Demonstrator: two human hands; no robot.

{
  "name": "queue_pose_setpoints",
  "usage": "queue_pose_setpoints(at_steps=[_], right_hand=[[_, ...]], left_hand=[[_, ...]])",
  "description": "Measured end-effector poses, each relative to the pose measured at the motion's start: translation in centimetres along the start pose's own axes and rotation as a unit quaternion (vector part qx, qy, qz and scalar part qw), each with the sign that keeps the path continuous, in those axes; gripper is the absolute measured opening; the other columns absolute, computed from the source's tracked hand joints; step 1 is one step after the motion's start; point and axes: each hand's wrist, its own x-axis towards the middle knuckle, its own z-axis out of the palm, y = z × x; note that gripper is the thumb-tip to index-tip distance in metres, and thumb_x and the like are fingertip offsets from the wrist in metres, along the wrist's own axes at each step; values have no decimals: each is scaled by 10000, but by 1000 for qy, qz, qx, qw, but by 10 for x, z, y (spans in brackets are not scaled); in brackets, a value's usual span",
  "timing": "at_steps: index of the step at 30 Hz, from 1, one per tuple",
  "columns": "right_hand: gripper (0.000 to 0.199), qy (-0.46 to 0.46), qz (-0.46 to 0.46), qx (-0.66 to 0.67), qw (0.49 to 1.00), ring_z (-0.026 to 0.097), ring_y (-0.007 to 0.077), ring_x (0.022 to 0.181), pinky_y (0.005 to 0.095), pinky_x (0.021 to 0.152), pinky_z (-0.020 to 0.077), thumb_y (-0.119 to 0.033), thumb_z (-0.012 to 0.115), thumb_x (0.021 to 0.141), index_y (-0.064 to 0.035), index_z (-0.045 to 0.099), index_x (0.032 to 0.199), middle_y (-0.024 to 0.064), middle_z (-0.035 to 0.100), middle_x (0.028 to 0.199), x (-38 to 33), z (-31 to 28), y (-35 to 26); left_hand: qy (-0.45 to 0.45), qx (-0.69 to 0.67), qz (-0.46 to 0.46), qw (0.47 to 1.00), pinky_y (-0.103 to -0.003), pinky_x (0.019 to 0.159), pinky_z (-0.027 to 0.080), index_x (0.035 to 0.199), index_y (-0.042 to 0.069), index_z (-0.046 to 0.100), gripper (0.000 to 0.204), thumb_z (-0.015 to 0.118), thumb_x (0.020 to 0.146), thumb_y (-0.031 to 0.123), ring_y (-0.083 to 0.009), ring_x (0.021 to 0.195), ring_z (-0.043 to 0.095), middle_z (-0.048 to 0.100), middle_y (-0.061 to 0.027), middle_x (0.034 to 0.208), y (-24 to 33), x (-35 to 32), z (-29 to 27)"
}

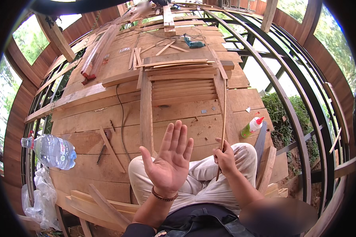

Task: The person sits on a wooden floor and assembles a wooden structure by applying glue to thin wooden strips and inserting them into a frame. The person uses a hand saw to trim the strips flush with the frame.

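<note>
Blurred patch point(279, 217) hides pt of R arm point(243, 187) nr btm edge.

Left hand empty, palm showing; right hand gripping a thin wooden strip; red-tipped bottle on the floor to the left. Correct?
Not quite: the head view shows the red-tipped bottle on the floor to the right, not the left. The rest holds: left hand empty, palm showing; right hand gripping a thin wooden strip.
</note>
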Motion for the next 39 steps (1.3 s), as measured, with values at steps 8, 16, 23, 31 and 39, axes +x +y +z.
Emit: queue_pose_setpoints(at_steps=[8,16,23,31,39], right_hand=[[489,4,-12,-6,1000,446,47,515,233,446,354,-2,598,932,19,468,1404,-24,524,729,4,-4,10],[486,25,-51,-116,992,552,105,788,265,708,448,-49,622,899,44,524,1366,51,609,939,19,-3,28],[473,57,-167,-211,962,522,86,698,257,626,446,-73,663,895,33,543,1340,-8,558,810,6,0,20],[508,100,-219,-320,916,722,327,862,408,791,547,-253,746,896,22,550,1276,223,717,937,-64,-22,-66],[429,148,-465,-471,735,700,368,903,443,780,553,-101,731,895,-31,628,1306,183,704,1037,-91,-68,-171]], left_hand=[[-20,83,16,996,-469,1311,122,1619,-16,240,915,272,1046,696,-306,1594,184,252,-187,1696,-1,-5,-6],[-447,272,456,720,-496,1230,278,1584,113,395,610,513,1074,426,-168,1483,399,458,-13,1598,31,-100,89],[-307,318,586,679,-556,1231,277,1507,200,519,456,534,1074,342,-194,1495,391,436,9,1613,4,-105,107],[-213,726,252,604,-383,816,598,1063,31,673,189,738,893,-20,-266,848,748,761,-109,912,12,-89,20],[-18,712,178,679,-255,660,516,916,21,635,126,681,1006,96,-109,685,638,669,-52,752,56,-114,-23]])
